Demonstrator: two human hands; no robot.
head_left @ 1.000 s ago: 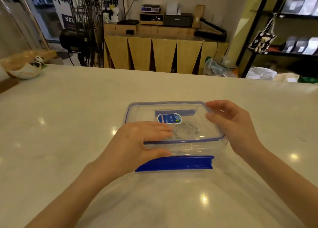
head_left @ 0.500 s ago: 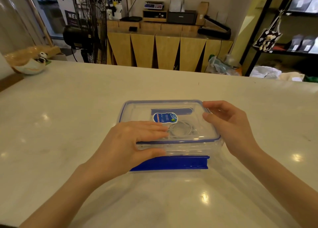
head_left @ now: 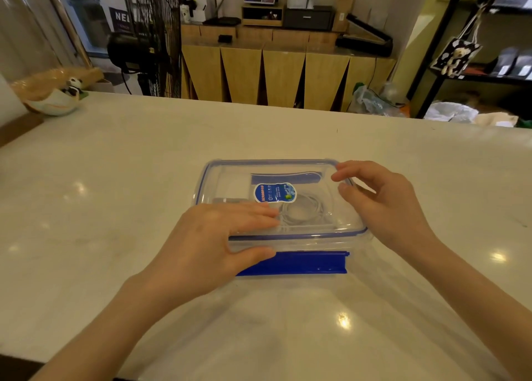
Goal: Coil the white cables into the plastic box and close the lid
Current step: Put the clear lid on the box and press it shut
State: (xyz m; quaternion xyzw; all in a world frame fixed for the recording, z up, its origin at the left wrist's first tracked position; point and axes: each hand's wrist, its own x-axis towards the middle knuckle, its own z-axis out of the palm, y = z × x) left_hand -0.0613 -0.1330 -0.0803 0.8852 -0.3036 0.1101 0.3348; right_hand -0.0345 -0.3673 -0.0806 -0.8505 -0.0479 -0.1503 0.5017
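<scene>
Head view:
Box (head_left: 302,244): sitting on the pale surface (head_left: 115,179), lid (head_left: 230,179) lying on top.
Cables (head_left: 302,211): lying coiled inside, showing through the lid.
Left hand (head_left: 213,245): pressing flat on the lid's near left, thumb reaching the blue latch (head_left: 311,262).
Right hand (head_left: 383,205): curling loosely at the right rim, gripping nothing.
Hard to make out: whether the latches are fastening.

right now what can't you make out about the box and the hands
- Head view: the near-left corner of the lid is covered by the left hand, so its seating there is hidden.
- The print on the blue sticker is too small to read.
- The cables blur through the clear plastic; their count is unclear.
- Whether the right hand touches the box's right edge cannot be told.
- Both elbows are cut off by the bottom edge.
</scene>
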